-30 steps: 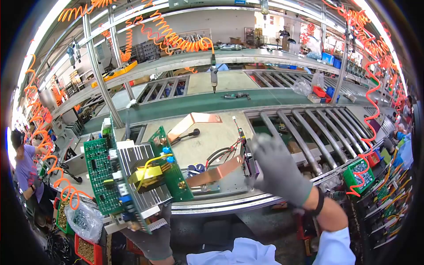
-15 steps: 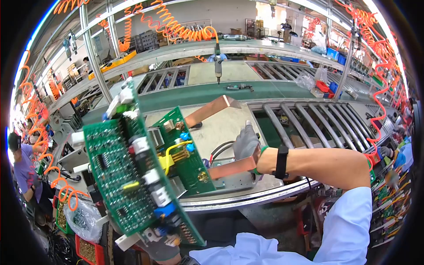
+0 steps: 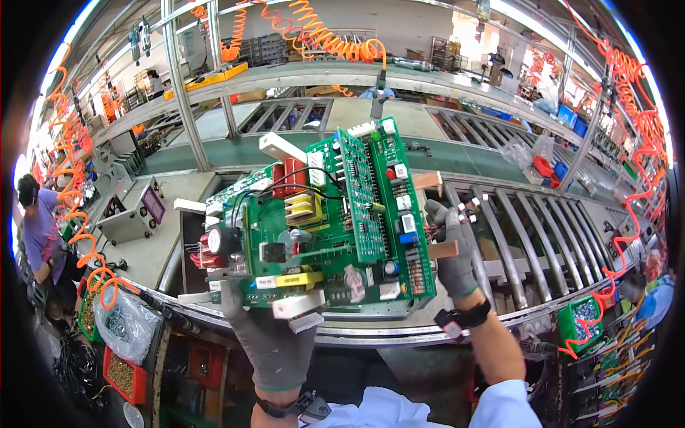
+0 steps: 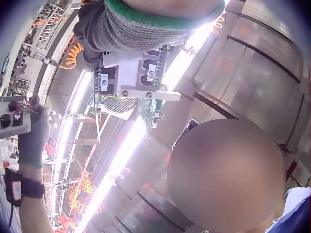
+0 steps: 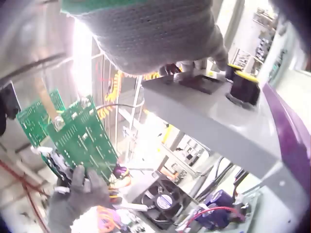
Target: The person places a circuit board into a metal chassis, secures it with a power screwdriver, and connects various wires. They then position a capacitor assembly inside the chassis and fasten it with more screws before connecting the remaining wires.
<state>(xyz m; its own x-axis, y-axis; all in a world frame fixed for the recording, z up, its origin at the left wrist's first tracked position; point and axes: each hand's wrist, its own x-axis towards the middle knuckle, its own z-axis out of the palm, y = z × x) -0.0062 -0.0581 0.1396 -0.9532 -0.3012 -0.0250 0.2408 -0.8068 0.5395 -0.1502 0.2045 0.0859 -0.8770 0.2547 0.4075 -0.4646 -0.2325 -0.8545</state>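
Note:
A green circuit board assembly [image 3: 321, 228], with red, yellow and white components, faces up over a metal case [image 3: 193, 264]. My gloved left hand [image 3: 267, 335] grips its lower left edge from beneath; most of the fingers are hidden under it. Two copper strips [image 3: 444, 249] stick out from the assembly's right side. Beside them, my gloved right hand [image 3: 457, 257] holds a bundle of thin wires, whose white connectors [image 3: 469, 209] poke out past the fingers. In the right wrist view this hand is close over the case's grey panel [image 5: 209, 109], and a black fan [image 5: 163, 201] shows inside the case.
Metal rollers [image 3: 510, 250] run to the right of the case. Another case with a purple-edged panel [image 3: 152, 205] stands at left. A screwdriver [image 3: 378, 105] hangs from a coiled orange hose behind the assembly. Red bins [image 3: 125, 374] of small parts are at lower left.
The board assembly has swung from a steep tilt at left to nearly flat over the case, moving right with my left hand. My right hand has come to the wires at the case's right side.

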